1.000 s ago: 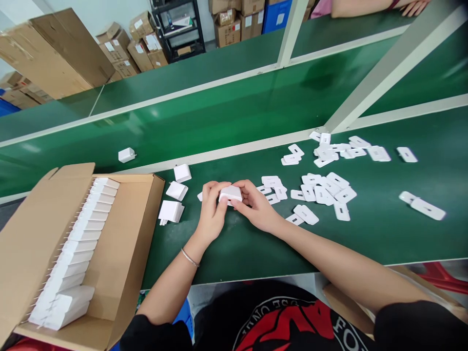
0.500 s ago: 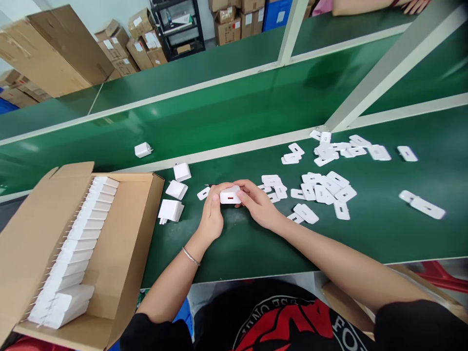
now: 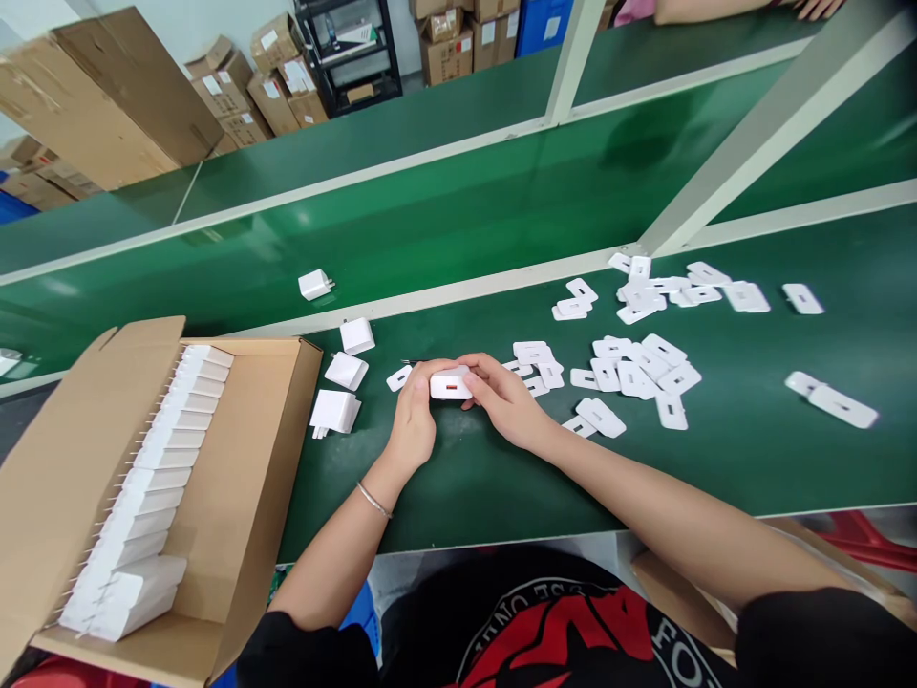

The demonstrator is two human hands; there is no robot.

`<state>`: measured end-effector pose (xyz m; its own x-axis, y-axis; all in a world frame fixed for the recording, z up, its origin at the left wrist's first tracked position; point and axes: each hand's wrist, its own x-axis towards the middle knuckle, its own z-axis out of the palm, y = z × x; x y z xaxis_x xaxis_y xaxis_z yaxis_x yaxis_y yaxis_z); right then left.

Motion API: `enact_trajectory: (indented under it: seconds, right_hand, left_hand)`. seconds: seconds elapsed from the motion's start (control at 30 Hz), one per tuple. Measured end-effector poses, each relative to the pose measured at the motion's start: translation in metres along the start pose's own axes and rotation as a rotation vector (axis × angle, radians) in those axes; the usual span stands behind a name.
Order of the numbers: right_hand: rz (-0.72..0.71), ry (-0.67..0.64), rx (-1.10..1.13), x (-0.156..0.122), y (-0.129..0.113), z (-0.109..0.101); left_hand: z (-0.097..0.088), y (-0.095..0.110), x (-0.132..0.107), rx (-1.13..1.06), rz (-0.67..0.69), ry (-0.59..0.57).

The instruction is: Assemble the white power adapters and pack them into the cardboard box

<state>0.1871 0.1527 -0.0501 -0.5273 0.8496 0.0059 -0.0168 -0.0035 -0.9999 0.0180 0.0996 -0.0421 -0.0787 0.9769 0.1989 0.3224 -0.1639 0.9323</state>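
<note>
- A dark green worktop (image 3: 501, 497) is bordered at the back by a pale rail, beyond which a glossy green strip (image 3: 430, 225) is seen.
- On the worktop's left side, an open carton (image 3: 215, 459) is filled along one side by a row of white adapters (image 3: 161, 478), their pins turned toward the flap.
- Just right of the carton, loose adapters (image 3: 335, 411) are laid near one another.
- White slotted plates (image 3: 637, 377) are scattered in overlapping clusters to the right of the hands.
- The background is taken up by stacked boxes (image 3: 448, 59), a black rack (image 3: 348, 57) and a blue bin (image 3: 541, 27); at the top right, a co-worker's forearm (image 3: 706, 8) is partly shown.
- A white adapter (image 3: 450, 386) is held above the worktop between the left hand (image 3: 414, 411) and the right hand (image 3: 505, 401), both closed around it, with its red-lined port faced toward the wearer.
- A second ago a blank face was shown there; since the middle frame the grip has hardly been changed.
- A single adapter (image 3: 315, 285) on the strip has been carried rightward, and another white piece (image 3: 9, 360) has been brought into view at the left edge.
</note>
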Motion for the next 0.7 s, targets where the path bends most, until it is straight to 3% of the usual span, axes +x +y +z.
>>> enact_trajectory:
  seconds: [0.13, 0.4, 0.7]
  right_hand:
    - [0.01, 0.006, -0.005, 0.0008, 0.0032, -0.0003]
    - [0.008, 0.003, -0.028, 0.0, -0.0007, -0.0009]
    - [-0.028, 0.008, -0.045, -0.0004, -0.0024, -0.0029]
  left_hand:
    - [-0.0005, 0.0018, 0.0007, 0.061, 0.003, -0.025]
    - [-0.0001, -0.0004, -0.0006, -0.026, -0.037, 0.012]
    - [-0.0018, 0.0009, -0.0057, 0.052, 0.068, -0.084]
